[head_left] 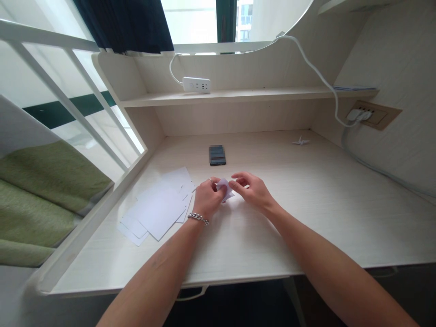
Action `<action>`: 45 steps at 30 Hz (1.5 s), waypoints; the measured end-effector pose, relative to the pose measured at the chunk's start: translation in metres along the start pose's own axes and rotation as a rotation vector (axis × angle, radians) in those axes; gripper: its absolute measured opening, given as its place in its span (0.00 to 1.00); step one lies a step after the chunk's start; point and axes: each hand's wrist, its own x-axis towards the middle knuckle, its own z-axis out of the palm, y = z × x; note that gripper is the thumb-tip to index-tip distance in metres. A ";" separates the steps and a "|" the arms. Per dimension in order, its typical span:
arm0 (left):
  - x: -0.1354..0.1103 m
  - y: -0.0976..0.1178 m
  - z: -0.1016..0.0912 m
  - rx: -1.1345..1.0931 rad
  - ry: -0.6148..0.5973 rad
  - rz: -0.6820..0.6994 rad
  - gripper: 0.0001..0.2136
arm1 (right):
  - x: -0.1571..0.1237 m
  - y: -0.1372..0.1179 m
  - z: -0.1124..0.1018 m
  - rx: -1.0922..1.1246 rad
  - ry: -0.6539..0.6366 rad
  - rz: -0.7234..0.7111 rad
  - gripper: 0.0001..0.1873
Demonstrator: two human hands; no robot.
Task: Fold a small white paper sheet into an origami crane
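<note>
A small piece of folded white paper [225, 190] is pinched between the thumb and fingers of my left hand [210, 195], just above the desk. Beside its right edge is my right hand [252, 190], the thumb tip at or very near the paper and the index finger held apart from the thumb. The exact folds are too small to make out. To the left of my left hand, several loose white sheets [163, 200] lie overlapping on the desk. A folded paper crane [301, 141] rests at the back right.
A dark phone [217, 155] lies on the pale desk [327, 204] beyond my hands. On the shelf [238, 94] sits a white power strip [196, 85]. Its cable [316, 70] hangs toward a wall socket [373, 114] at right. A low rim [91, 227] bounds the desk's left side.
</note>
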 end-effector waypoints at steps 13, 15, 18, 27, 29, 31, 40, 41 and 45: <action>0.000 -0.007 0.002 0.184 -0.153 0.086 0.11 | -0.001 0.002 0.005 0.085 0.022 0.049 0.12; 0.003 -0.011 0.001 0.106 -0.168 0.045 0.12 | 0.000 0.003 0.006 0.184 -0.008 0.081 0.14; 0.005 -0.013 0.002 -0.027 -0.200 0.007 0.12 | 0.001 0.005 0.007 0.258 -0.037 0.095 0.16; 0.003 -0.004 0.003 -0.134 -0.133 -0.097 0.12 | 0.003 0.002 0.004 0.564 -0.074 0.192 0.17; 0.004 -0.002 0.001 -0.109 -0.080 -0.098 0.13 | 0.004 -0.001 0.002 0.661 -0.059 0.252 0.17; 0.005 -0.001 0.000 -0.092 -0.061 -0.091 0.14 | 0.005 -0.001 0.001 0.700 -0.061 0.280 0.16; 0.004 -0.004 0.000 -0.055 -0.076 -0.014 0.17 | 0.004 0.007 -0.001 0.670 -0.211 0.309 0.17; 0.004 -0.005 0.000 -0.062 -0.085 -0.009 0.18 | 0.004 0.008 -0.002 0.676 -0.215 0.305 0.17; 0.003 -0.003 -0.001 -0.108 -0.116 -0.007 0.19 | 0.004 0.007 -0.004 0.685 -0.224 0.300 0.17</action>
